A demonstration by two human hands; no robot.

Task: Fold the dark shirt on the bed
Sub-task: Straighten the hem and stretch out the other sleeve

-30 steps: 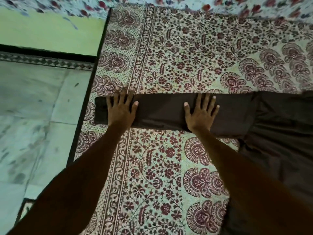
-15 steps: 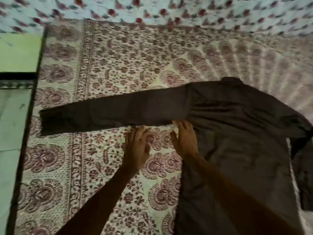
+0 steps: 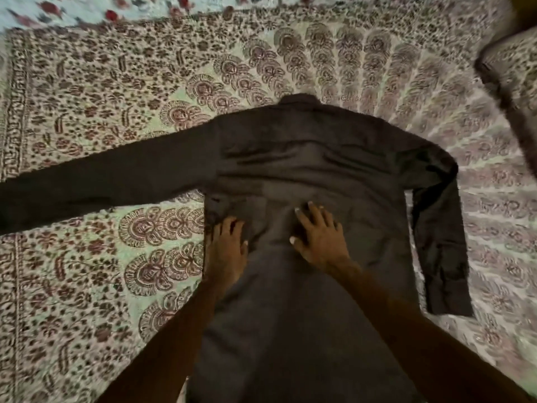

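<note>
The dark shirt [image 3: 313,170] lies spread flat, back side up, on the patterned bedspread [image 3: 116,97], collar pointing away from me. Its left sleeve stretches straight out to the left edge of the view. Its right sleeve hangs bent down along the right side of the body. My left hand [image 3: 228,247] rests flat on the shirt's left side seam, fingers apart. My right hand [image 3: 319,237] presses flat on the middle of the shirt's back, fingers spread. Neither hand grips the cloth. My forearms cover part of the shirt's lower half.
A pillow [image 3: 511,68] in matching print sits at the far right. A light floral sheet [image 3: 87,10] shows along the top edge beyond the bedspread. Bedspread lies bare to the left and right of the shirt.
My view has swung right from the left sleeve to the shirt's body. Both hands left the sleeve and moved right, now lying flat on the shirt's back.
</note>
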